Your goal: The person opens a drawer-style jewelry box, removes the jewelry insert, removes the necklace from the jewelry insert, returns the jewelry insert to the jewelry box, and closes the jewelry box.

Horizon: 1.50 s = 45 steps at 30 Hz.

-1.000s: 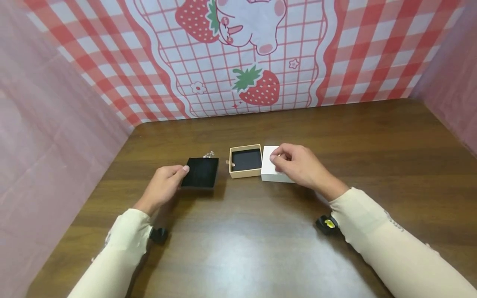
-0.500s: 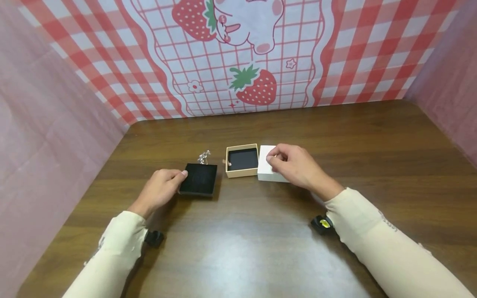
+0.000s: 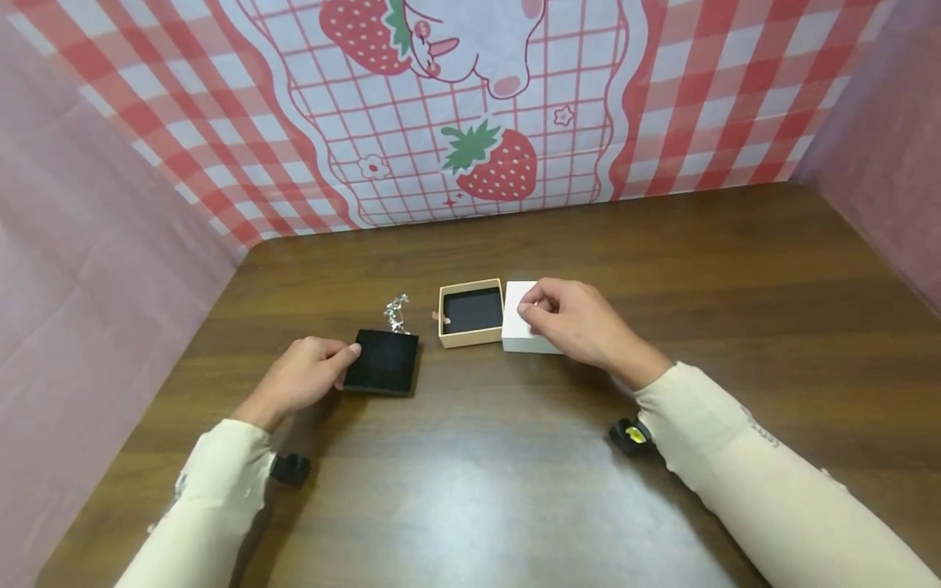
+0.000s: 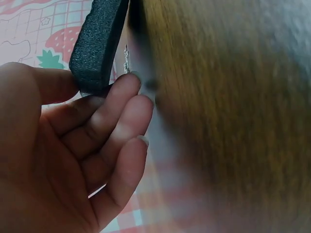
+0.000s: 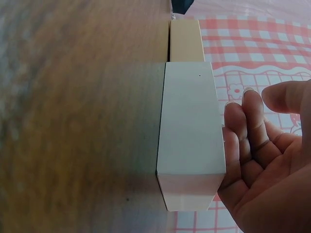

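My left hand (image 3: 301,376) pinches a square black foam pad (image 3: 382,363) by its left edge, thumb on top; in the left wrist view the thick foam pad (image 4: 97,48) sits between thumb and fingers. Just behind the pad on the table lies a crumpled, shiny silver chain (image 3: 397,312), partly overlapped by it. My right hand (image 3: 577,322) rests on a white box (image 3: 518,335) with loosely curled fingers. In the right wrist view that white box (image 5: 192,116) is beside the fingers (image 5: 235,116), and nothing shows between thumb and fingers.
Left of the white box, close against it, stands a shallow tan box tray (image 3: 472,336) with a black lining and a small ribbon tab at its left side. A strawberry-print checked cloth (image 3: 676,122) hangs behind the wooden table (image 3: 470,457); pink cloth (image 3: 95,204) covers the sides.
My left hand has drawn the foam pad nearer to me and lowered it toward the table, uncovering more of the silver chain. My right hand stays on the white box. The head view shifted slightly.
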Tool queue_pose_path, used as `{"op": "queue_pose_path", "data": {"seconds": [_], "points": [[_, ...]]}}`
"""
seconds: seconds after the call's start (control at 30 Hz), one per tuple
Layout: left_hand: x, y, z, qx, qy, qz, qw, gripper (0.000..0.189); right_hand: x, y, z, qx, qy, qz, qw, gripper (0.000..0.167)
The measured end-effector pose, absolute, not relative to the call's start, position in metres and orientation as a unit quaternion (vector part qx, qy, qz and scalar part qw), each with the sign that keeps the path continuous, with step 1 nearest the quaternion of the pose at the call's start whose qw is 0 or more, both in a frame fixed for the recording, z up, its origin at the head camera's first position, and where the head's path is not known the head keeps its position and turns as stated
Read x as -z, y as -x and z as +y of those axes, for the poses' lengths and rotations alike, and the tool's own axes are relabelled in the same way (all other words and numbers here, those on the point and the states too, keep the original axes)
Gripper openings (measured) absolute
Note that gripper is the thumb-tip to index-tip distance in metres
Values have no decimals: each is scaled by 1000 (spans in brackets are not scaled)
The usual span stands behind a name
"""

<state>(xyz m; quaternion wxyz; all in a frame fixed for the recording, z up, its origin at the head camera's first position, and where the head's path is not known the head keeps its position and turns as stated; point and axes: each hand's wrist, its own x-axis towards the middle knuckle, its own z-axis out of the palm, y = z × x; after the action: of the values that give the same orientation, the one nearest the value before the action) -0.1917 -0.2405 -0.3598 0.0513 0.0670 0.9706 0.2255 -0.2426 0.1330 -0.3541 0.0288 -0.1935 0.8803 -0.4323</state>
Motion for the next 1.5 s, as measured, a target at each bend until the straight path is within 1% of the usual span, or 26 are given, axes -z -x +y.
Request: {"op": "queue_pose_path", "data": {"seconds": [0.33,0.6,0.83,1.13,1.5], "points": [[355,192,-244,-175,-47,983,44,50,352,243,132,430,193,882,29,15],[355,193,-245,-160,-38,986,34,42,351,243,130,425,197,883,28,16],[356,196,-237,-150,-35,988,5,31,352,243,131,423,197,884,20,15],[355,201,-225,-166,-14,985,-41,31,353,242,132,419,199,886,19,16],[358,205,-212,-168,-19,984,-57,29,354,241,131,417,193,888,17,16]]}}
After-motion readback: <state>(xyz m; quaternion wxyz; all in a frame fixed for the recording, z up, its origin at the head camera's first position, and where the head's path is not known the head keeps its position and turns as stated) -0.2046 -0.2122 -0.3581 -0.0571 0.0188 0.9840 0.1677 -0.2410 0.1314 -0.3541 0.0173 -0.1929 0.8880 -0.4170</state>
